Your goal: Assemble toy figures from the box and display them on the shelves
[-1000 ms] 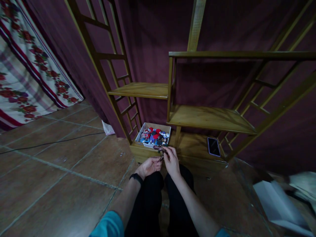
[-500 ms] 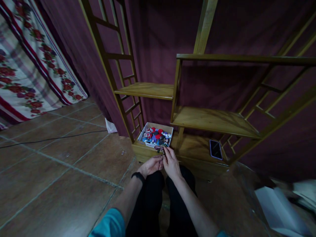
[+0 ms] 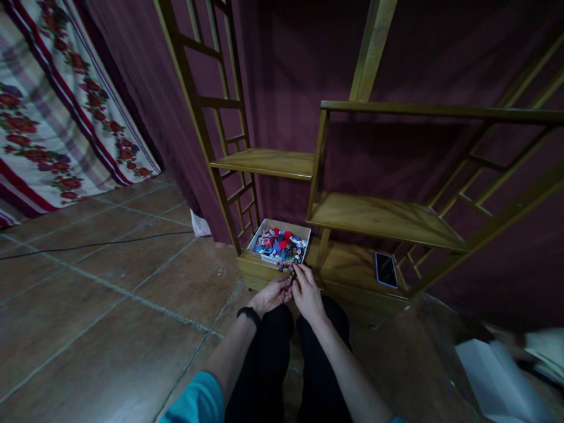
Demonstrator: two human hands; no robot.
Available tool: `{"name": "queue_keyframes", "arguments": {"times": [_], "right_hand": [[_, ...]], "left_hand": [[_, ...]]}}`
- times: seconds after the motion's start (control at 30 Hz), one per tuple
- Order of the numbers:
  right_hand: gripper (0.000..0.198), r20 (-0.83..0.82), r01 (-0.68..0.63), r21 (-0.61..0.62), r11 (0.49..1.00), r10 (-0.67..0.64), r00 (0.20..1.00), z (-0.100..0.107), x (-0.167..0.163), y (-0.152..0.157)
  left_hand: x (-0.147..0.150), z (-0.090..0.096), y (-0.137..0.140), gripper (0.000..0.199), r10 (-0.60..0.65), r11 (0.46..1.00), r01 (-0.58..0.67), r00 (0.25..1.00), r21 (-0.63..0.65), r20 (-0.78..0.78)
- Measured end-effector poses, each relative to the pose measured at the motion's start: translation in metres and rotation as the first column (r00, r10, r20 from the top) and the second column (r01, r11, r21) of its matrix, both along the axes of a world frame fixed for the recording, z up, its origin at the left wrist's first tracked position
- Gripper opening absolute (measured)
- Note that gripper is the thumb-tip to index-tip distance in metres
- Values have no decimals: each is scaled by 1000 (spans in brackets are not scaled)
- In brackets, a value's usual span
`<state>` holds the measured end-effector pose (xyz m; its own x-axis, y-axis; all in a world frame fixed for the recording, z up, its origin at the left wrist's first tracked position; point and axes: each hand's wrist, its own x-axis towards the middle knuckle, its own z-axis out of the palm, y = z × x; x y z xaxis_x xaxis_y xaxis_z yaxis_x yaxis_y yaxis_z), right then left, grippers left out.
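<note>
Just in front of a shallow box (image 3: 251, 242), both my hands hold a small dark, pinkish tangled item (image 3: 286, 266) whose kind I cannot make out. My left hand (image 3: 272, 295), with a black band at the wrist, pinches its lower part. From the right, my right hand (image 3: 307, 292) closes its fingers on the upper part. A thin dark strand seems to hang between the fingertips. Inside the box lie many small red, blue, white and dark pieces (image 3: 282, 242), too small to name.
The box stands on the low base of a wooden shelf unit (image 3: 264, 161). A phone (image 3: 386, 269) lies on the base to the right. White papers (image 3: 497, 376) are at the lower right. A black cable (image 3: 110, 242) crosses the tiled floor (image 3: 106, 311) on the left.
The view has shifted slightly, so the scene sits a little further right. Both hands keep hold of the small item, with only slight finger movement.
</note>
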<state>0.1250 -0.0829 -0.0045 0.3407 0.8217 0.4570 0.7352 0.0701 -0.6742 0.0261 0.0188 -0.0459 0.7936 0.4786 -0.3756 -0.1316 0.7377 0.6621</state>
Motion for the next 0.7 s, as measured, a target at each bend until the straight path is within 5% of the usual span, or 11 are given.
{"name": "queue_keyframes", "arguments": {"times": [0.27, 0.7], "right_hand": [[44, -130, -23, 1, 1000, 23, 991, -5, 4, 3], [18, -275, 88, 62, 994, -68, 959, -15, 14, 9]], "left_hand": [[3, 4, -5, 12, 34, 998, -31, 998, 63, -48], [3, -2, -9, 24, 179, 928, -130, 977, 350, -111]]}}
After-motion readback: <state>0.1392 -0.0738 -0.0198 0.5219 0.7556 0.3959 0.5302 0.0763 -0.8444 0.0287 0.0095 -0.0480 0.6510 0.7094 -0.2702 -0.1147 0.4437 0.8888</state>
